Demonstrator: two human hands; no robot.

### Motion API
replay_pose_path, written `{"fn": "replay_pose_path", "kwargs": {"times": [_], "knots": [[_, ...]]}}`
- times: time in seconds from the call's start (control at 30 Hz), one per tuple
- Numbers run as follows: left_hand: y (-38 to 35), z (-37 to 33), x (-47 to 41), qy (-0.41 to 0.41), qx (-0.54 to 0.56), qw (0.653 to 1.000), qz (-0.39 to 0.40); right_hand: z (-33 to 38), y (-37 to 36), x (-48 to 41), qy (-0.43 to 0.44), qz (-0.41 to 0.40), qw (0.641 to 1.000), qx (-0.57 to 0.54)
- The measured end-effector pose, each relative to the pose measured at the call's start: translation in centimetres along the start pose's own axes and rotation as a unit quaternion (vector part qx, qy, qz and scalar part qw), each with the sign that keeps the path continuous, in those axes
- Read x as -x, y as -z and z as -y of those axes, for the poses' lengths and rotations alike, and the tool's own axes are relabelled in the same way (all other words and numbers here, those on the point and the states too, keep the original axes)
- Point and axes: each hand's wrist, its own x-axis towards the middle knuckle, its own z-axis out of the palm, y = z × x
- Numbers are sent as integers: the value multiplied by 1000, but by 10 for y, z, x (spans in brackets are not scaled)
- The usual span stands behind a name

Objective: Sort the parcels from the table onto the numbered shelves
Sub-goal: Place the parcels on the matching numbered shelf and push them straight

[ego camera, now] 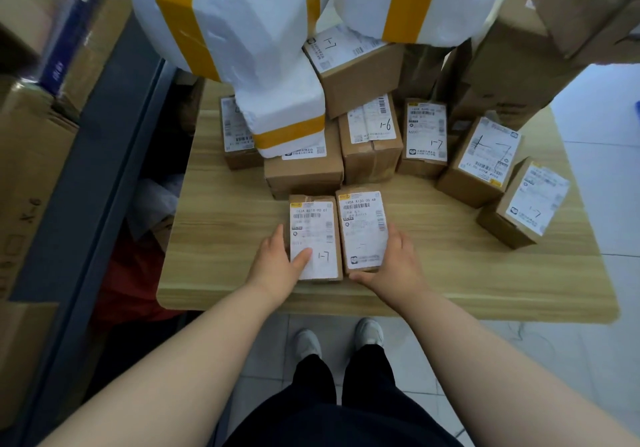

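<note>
Two small brown parcels lie side by side near the front of the wooden table [450, 273]. The left parcel [317, 228] carries a white label marked 1-7. My left hand [280, 259] grips its left side, with the thumb lying on the label. The right parcel [362, 224] also has a white label. My right hand [391, 263] holds its right side and near end, thumb under the front edge. Behind them stand several more labelled boxes, marked 1-6 [372, 134] and 1-7 [426, 134].
Big white bags [242, 20] with yellow tape tower over the back of the table. Tall cardboard boxes [519, 65] stand at the back right. A grey shelf frame [104, 169] with cartons runs along the left. White tiled floor lies to the right.
</note>
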Motion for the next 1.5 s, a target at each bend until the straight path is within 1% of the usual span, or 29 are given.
{"fn": "replay_pose_path", "kwargs": {"times": [0.07, 0.13, 0.2, 0.27, 0.37, 0.47, 0.63, 0.73, 0.8, 0.9, 1.0, 1.13, 1.23, 1.33, 1.43, 1.5], "knots": [[0, -1, -6, 27, 86, 996, 12, -2, 1, -2, -28, 12, 996, -79], [0, -2, -9, 63, 188, 979, 39, -5, 2, -4, -55, 23, 983, -174], [1, -4, -9, 71, 253, 963, 57, -6, 5, -4, -83, 45, 957, -273], [2, -4, -6, 57, 296, 951, 62, -10, 7, -5, -112, 57, 929, -347], [2, 0, -1, 41, 357, 930, 72, -13, 10, -5, -148, 63, 876, -454], [1, 6, 1, 36, 387, 916, 94, -15, 10, -4, -146, 78, 867, -471], [6, 14, 1, 43, 410, 897, 157, -14, 15, -3, -144, 105, 842, -510], [10, 12, 4, 49, 433, 886, 159, -19, 20, -2, -149, 125, 830, -523], [12, 14, 5, 51, 453, 874, 166, -23, 24, -1, -142, 141, 830, -521], [12, 18, 11, 38, 463, 866, 186, -22, 34, 0, -112, 179, 836, -506], [9, 15, 25, 42, 481, 861, 157, -24, 45, -4, -91, 207, 839, -495], [-2, 6, 46, 43, 523, 845, 98, -24, 63, -14, -63, 243, 855, -454], [-19, -3, 68, 52, 573, 818, 14, -22, 74, -18, -41, 270, 859, -432], [-36, -5, 95, 62, 605, 791, -72, -17, 81, -21, -7, 307, 869, -388], [-50, 0, 133, 83, 615, 762, -183, -4, 80, -13, 35, 339, 880, -331], [-56, 6, 154, 103, 602, 756, -237, 5, 75, -7, 51, 351, 882, -310]]}}
